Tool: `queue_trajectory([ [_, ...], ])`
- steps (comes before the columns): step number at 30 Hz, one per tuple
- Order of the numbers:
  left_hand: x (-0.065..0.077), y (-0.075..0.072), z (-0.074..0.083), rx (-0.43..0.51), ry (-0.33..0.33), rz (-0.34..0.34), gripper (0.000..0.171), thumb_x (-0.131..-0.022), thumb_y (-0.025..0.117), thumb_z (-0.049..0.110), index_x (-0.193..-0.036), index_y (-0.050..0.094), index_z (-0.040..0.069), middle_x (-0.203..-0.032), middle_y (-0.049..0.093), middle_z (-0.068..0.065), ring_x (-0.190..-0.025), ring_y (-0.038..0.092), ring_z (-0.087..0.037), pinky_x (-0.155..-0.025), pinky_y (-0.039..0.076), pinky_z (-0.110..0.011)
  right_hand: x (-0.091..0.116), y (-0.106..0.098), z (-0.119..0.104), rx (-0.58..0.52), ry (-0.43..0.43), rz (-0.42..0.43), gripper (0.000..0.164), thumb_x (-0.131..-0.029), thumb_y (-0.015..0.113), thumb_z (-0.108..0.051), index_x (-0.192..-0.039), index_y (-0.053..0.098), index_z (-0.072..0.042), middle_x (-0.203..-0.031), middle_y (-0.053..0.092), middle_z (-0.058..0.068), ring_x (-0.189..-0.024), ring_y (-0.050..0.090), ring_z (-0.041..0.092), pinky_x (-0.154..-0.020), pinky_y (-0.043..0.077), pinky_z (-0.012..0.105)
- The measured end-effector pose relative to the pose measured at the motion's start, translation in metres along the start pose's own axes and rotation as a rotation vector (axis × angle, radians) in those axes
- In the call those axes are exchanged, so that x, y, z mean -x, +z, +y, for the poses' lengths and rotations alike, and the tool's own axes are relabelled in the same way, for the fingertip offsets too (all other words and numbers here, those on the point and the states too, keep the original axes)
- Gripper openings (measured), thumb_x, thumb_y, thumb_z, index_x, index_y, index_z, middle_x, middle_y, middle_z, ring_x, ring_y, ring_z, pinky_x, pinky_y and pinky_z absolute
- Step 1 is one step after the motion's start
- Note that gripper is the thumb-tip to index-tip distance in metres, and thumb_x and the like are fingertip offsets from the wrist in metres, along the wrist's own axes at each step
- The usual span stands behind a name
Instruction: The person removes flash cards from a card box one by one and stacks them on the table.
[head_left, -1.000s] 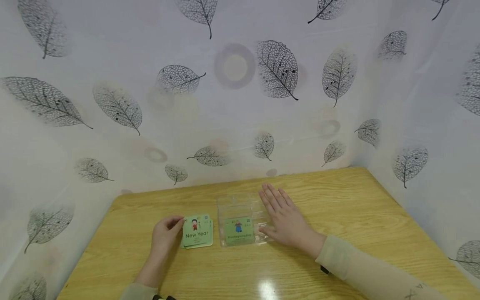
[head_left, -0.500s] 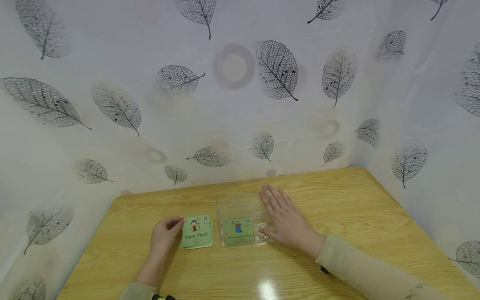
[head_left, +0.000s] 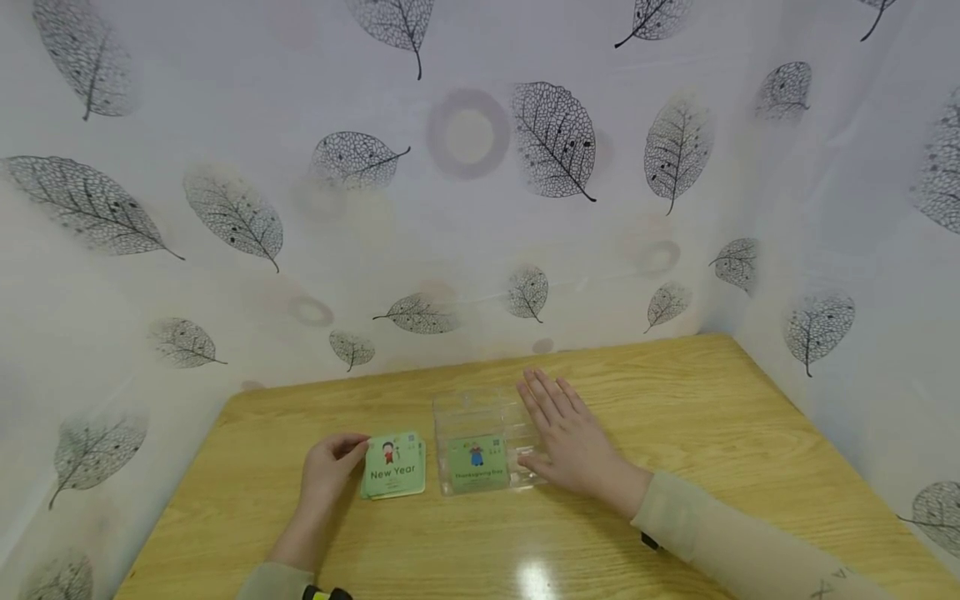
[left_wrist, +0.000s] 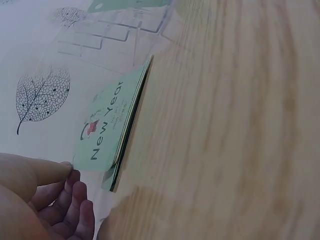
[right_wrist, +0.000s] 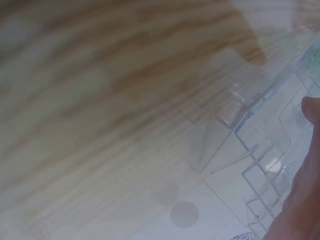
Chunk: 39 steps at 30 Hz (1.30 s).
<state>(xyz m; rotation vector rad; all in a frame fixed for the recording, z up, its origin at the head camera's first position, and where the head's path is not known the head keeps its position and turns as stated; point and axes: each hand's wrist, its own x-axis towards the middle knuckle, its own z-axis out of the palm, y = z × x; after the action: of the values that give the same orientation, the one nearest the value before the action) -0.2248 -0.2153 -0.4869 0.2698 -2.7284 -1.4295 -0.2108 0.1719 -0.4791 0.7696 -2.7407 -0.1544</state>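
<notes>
A green "New Year" card (head_left: 393, 467) tops a small stack of cards lying on the table. My left hand (head_left: 330, 471) pinches its left edge near the upper corner between thumb and index finger. From the side, in the left wrist view, the stack (left_wrist: 119, 170) shows several layers, slightly out of line. To its right lies an open clear plastic box (head_left: 468, 402) holding a green "Thanksgiving Day" card (head_left: 480, 465) in its left half. My right hand (head_left: 573, 450) rests with straight fingers over the box's right half and hides part of it.
The wooden table (head_left: 450, 550) meets a pale curtain (head_left: 480, 225) printed with leaves along its back and sides. A bright light reflection lies on the tabletop near the front.
The New Year card has shifted very slightly toward me over the stack. Both hands keep almost the same place.
</notes>
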Motion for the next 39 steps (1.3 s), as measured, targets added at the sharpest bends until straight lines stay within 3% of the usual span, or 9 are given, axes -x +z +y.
queue_trajectory([
  [12, 0.0026, -0.0023, 0.0000, 0.009, -0.020, 0.003, 0.021, -0.103, 0.067, 0.010, -0.119, 0.075, -0.002, -0.118, 0.075, -0.021, -0.100, 0.064, -0.015, -0.076, 0.048, -0.013, -0.0015, 0.0000, -0.0009, 0.010, -0.002, 0.005, 0.109, -0.097, 0.056, -0.073, -0.168, 0.016, -0.001, -0.178, 0.013, 0.021, -0.166, 0.013, 0.037, -0.135, 0.015, 0.055],
  [20, 0.0010, -0.0038, 0.0025, 0.025, -0.048, 0.000, 0.023, -0.105, 0.066, 0.012, -0.122, 0.074, -0.002, -0.121, 0.073, -0.022, -0.112, 0.065, -0.030, -0.076, 0.048, -0.014, -0.0024, -0.0004, -0.0004, 0.003, 0.001, 0.003, 0.109, -0.097, 0.057, -0.072, -0.168, 0.015, -0.001, -0.178, 0.011, 0.020, -0.166, 0.011, 0.036, -0.135, 0.014, 0.054],
  [28, 0.0034, -0.0042, 0.0048, 0.036, -0.040, -0.005, 0.024, -0.105, 0.065, 0.012, -0.123, 0.073, -0.002, -0.124, 0.072, -0.023, -0.114, 0.064, -0.031, -0.077, 0.047, -0.012, -0.0021, -0.0015, -0.0003, -0.011, 0.004, -0.001, 0.109, -0.097, 0.058, -0.071, -0.168, 0.015, 0.000, -0.178, 0.011, 0.020, -0.166, 0.010, 0.036, -0.135, 0.014, 0.054],
  [32, 0.0046, -0.0041, 0.0047, 0.049, -0.038, -0.009, 0.025, -0.106, 0.064, 0.012, -0.124, 0.073, -0.003, -0.126, 0.072, -0.023, -0.112, 0.064, -0.027, -0.076, 0.047, -0.010, -0.0012, -0.0019, -0.0006, 0.003, 0.000, 0.006, 0.109, -0.097, 0.058, -0.071, -0.168, 0.017, 0.000, -0.178, 0.013, 0.021, -0.166, 0.012, 0.036, -0.135, 0.016, 0.054],
  [39, 0.0045, -0.0041, 0.0060, 0.089, -0.044, -0.012, 0.025, -0.105, 0.064, 0.009, -0.124, 0.072, -0.006, -0.123, 0.073, -0.023, -0.095, 0.063, -0.008, -0.074, 0.052, -0.010, -0.0009, -0.0021, -0.0006, 0.002, 0.002, 0.007, 0.109, -0.097, 0.058, -0.072, -0.168, 0.017, 0.000, -0.178, 0.012, 0.020, -0.166, 0.013, 0.036, -0.135, 0.016, 0.054],
])
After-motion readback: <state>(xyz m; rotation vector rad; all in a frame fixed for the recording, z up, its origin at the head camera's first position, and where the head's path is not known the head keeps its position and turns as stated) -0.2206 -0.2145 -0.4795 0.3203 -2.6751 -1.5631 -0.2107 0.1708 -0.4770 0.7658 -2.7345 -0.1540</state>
